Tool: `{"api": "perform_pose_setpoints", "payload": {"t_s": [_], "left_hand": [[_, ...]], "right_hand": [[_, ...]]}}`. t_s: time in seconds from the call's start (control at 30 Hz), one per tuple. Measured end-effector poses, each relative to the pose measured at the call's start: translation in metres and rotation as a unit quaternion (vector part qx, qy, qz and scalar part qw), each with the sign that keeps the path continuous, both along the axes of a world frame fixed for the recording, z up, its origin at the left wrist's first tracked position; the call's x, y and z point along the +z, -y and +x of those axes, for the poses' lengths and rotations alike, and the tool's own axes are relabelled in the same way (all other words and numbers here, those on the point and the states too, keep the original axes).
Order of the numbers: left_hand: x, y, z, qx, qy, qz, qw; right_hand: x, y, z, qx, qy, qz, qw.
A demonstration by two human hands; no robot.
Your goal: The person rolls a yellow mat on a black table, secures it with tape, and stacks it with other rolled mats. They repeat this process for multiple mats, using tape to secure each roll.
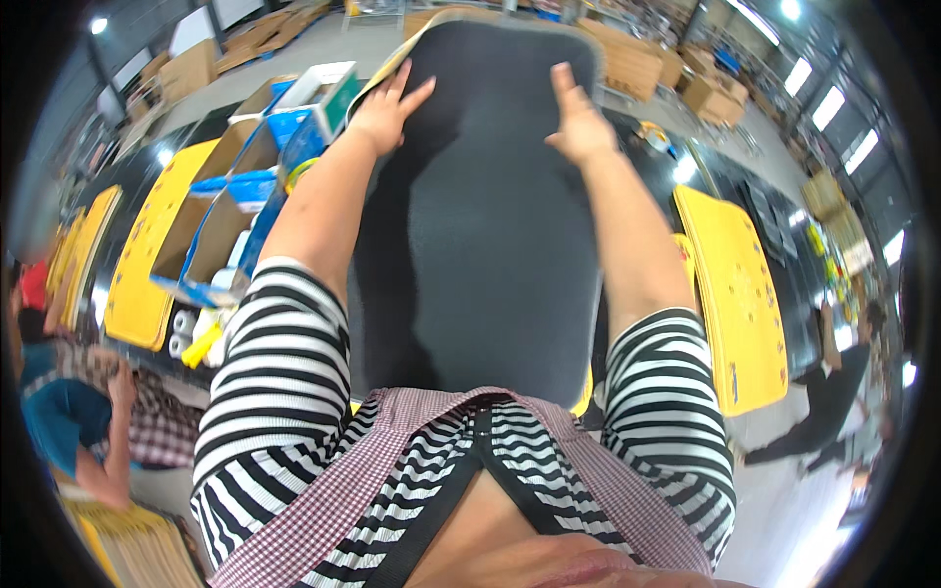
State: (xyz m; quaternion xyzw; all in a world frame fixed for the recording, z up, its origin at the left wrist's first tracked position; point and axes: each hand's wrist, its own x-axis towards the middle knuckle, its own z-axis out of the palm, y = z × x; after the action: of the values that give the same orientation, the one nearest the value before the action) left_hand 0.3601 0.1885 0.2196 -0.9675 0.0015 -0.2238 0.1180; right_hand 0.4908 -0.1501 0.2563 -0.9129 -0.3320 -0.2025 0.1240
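A large black panel [490, 196] with rounded corners lies in front of me and reaches back from my chest. A pale rim and bits of yellow show along its edges. My left hand [382, 116] rests at its far left edge, fingers spread, with nothing gripped. Over the far right part of the panel, my right hand [583, 127] has its thumb apart and its fingers stretched forward. It also holds nothing; whether it presses on the surface or hovers just above, I cannot tell.
Open cardboard boxes [201, 235] with blue flaps stand left of the panel, white rolls [182, 333] beside them. Yellow boards lie at the left [157, 255] and right [730, 294]. A tape roll [655, 137] sits far right. Co-workers stand left [74, 402] and right [833, 392].
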Motion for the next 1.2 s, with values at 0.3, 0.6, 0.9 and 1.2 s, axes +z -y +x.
{"api": "perform_pose_setpoints", "payload": {"t_s": [0.3, 0.6, 0.9, 1.2], "left_hand": [[-0.174, 0.134, -0.238, -0.235, -0.234, -0.337, 0.881], [-0.175, 0.172, -0.339, -0.146, -0.251, -0.296, 0.910], [-0.192, 0.184, -0.367, -0.135, -0.175, -0.209, 0.953], [-0.209, 0.154, -0.379, -0.160, -0.240, -0.272, 0.918]], "right_hand": [[-0.229, 0.133, -0.281, 0.193, -0.274, 0.010, 0.942], [-0.254, 0.189, -0.324, 0.219, -0.243, -0.058, 0.943], [-0.235, 0.184, -0.334, 0.163, -0.205, -0.003, 0.965], [-0.266, 0.205, -0.368, 0.106, -0.206, 0.063, 0.971]]}}
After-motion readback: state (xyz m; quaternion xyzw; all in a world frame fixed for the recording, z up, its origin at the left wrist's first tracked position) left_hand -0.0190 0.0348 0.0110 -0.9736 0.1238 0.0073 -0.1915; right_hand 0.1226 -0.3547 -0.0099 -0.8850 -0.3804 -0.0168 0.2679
